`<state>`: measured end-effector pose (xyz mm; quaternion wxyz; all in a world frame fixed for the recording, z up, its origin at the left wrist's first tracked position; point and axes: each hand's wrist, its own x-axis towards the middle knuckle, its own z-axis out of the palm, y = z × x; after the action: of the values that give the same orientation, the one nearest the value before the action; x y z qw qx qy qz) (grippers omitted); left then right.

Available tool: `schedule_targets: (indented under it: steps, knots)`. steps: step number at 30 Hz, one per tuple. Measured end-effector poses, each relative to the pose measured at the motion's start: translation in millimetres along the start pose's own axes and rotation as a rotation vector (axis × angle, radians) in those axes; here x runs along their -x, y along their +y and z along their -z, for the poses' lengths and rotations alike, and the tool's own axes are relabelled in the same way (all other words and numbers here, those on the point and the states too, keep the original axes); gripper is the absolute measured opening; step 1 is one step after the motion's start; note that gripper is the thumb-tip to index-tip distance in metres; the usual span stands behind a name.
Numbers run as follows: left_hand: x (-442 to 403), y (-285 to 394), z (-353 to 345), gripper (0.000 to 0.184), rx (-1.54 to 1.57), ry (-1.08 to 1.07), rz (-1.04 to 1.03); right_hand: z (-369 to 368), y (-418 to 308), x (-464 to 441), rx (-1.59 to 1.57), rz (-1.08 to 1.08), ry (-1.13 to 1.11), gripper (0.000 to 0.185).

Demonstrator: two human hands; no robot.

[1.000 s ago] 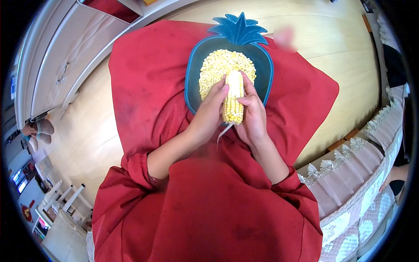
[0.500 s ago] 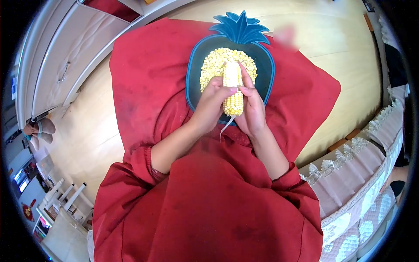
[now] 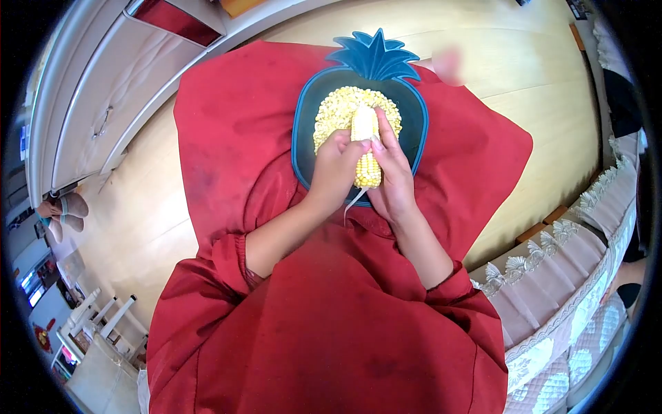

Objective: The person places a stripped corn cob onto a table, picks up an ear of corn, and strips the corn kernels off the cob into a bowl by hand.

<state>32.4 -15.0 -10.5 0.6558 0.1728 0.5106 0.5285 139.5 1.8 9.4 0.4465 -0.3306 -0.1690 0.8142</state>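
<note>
Both my hands grip a corn cob (image 3: pixel 367 165) over a dark teal pineapple-shaped bowl (image 3: pixel 301 117). My left hand (image 3: pixel 334 169) wraps the cob's left side, its thumb pressed onto the front. My right hand (image 3: pixel 396 176) supports the right side, with fingers reaching up behind and the thumb near the middle. The upper part of the cob looks pale and stripped, while rows of yellow kernels cover the lower end. A thin pale strand hangs from its bottom. Loose corn kernels (image 3: pixel 338 107) are heaped in the bowl.
The bowl rests on red cloth (image 3: pixel 234 131) spread across my lap. A white cabinet (image 3: pixel 103 90) stands at the left, with slippers (image 3: pixel 65 207) near it. At lower left is a white chair (image 3: pixel 103 366). A lace-trimmed sofa (image 3: pixel 552 290) lies on the right.
The view has shifted slightly, so the bowl sits a little lower. My thumbs have moved slightly on the cob, which stays held by both hands.
</note>
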Motion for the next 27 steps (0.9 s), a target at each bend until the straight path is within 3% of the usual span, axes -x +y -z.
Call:
schedule_targets:
  steps: [8,11,17,27]
  knots:
    - [-8,-10,8,0.03,0.083,-0.011,0.1,-2,-2,-3,-0.071,0.041,-0.021,0.06]
    - [-4,-1,-1,0.037,0.378,-0.026,0.163,3,1,-4,-0.03,0.057,-0.026,0.065]
    - [2,7,0,0.044,0.219,-0.167,0.15,0,-1,-3,0.023,0.07,0.035,0.066]
    - [1,-3,4,0.041,0.162,-0.178,0.13,6,2,-4,-0.008,0.017,0.118,0.066]
